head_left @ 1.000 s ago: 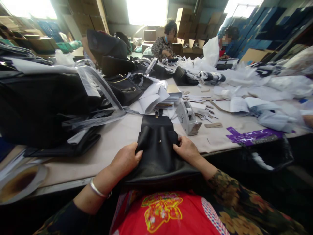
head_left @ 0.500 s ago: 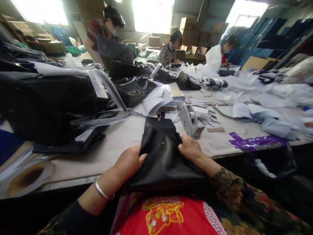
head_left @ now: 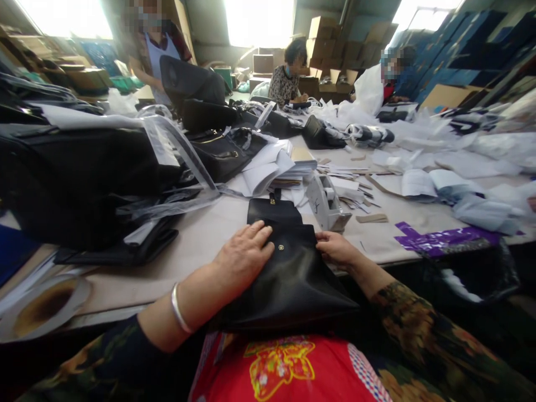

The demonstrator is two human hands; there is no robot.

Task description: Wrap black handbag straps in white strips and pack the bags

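Note:
A black leather bag lies at the table's front edge, partly over my lap, with its flap folded away from me and a small round gold stud on its front. My left hand rests flat on the bag's left side, fingers stretched out towards the stud. At the right upper edge, my right hand pinches the bag between thumb and fingers. Just beyond the right hand stands a grey tape dispenser. Behind the bag lies a stack of white paper sheets.
Black bags are heaped on the left, with a large tape roll at the front left corner. Purple tape lies on the right edge. White wrapping covers the right side. Several co-workers are across the table.
My left hand has let go of the bag's left edge and moved right onto its front. The right hand has shifted slightly right along the edge. A co-worker at the back left has straightened up.

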